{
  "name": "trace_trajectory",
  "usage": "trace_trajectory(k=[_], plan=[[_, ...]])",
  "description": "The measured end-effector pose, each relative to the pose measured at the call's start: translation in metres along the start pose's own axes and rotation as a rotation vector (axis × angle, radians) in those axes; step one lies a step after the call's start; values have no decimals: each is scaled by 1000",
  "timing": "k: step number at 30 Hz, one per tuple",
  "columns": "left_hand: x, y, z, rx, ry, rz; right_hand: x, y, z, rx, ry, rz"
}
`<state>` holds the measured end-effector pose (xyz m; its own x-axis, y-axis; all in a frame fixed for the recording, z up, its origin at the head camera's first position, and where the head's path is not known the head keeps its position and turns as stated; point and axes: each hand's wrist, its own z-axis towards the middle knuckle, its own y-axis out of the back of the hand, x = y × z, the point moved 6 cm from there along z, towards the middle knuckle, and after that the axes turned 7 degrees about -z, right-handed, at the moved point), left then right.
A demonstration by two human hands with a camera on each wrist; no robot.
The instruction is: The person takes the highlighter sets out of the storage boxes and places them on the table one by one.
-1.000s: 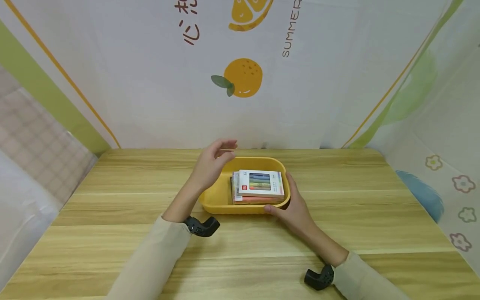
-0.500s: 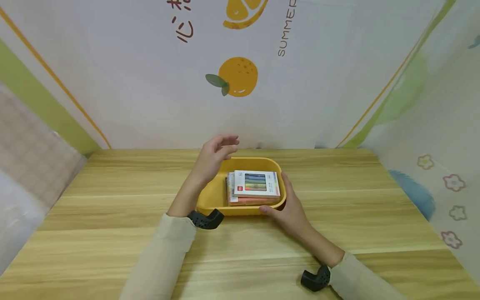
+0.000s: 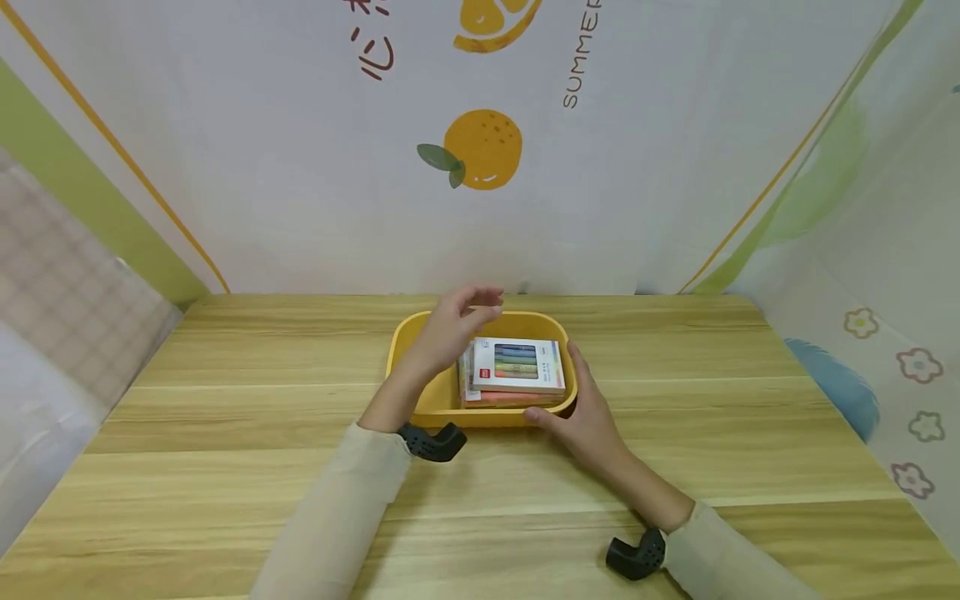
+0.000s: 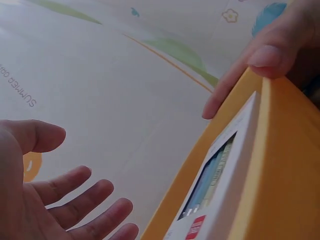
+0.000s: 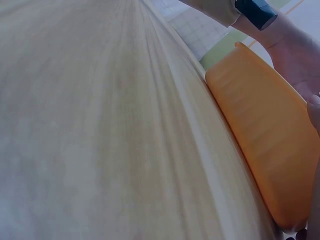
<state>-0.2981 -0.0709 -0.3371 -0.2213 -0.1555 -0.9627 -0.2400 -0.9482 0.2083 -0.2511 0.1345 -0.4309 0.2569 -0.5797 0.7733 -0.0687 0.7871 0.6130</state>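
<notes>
I am holding my left hand [image 3: 450, 329] over the yellow tray [image 3: 408, 350], fingers [image 4: 80, 200] spread loosely and slightly bent, gripping nothing. From my left wrist, the palm is facing the tray's inside and nothing is lying between my fingertips and the thumb. The white box of coloured pens [image 3: 517, 365] is sitting just to the right of those fingertips, on top of a small stack of flat packs [image 3: 468, 375] inside the tray; whether my fingertips are brushing the box's near corner I cannot tell.

My right hand [image 3: 581, 412] is gripping the tray's right front corner: the thumb [image 3: 542, 414] is pressing against the front wall and my fingers are curving up along the right rim, beside the box's right edge. The left wrist view is showing my right fingertips [image 4: 265, 55] hooking over the top of the orange-yellow rim [image 4: 280, 150], with the box [image 4: 220, 180] lying just inside them. In the right wrist view the tray's outer wall [image 5: 260, 130] is resting on the wooden table [image 5: 100, 130] right under my hand.

The tray is standing on the table [image 3: 225, 467] towards its far middle, ahead of both my wrists, close to the printed backdrop [image 3: 480, 150] with the orange on it.
</notes>
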Motion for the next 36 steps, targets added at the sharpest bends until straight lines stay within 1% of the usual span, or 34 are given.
trace_trajectory(k=[7, 12, 19, 22, 31, 36], plan=[[9, -10, 2, 17, 34, 47, 0, 1, 1, 1, 7, 1], [12, -12, 3, 10, 46, 60, -1, 1, 1, 1, 2, -8], [21, -8, 2, -36, 155, 95, -1, 1, 0, -3, 12, -1], [24, -8, 2, -51, 178, 95, -1, 0, 0, -1, 13, -4], [22, -10, 1, -50, 172, 34, -1, 0, 0, 4, 8, -7], [21, -13, 0, -41, 172, 67, 0, 0, 0, 7, 3, -14]])
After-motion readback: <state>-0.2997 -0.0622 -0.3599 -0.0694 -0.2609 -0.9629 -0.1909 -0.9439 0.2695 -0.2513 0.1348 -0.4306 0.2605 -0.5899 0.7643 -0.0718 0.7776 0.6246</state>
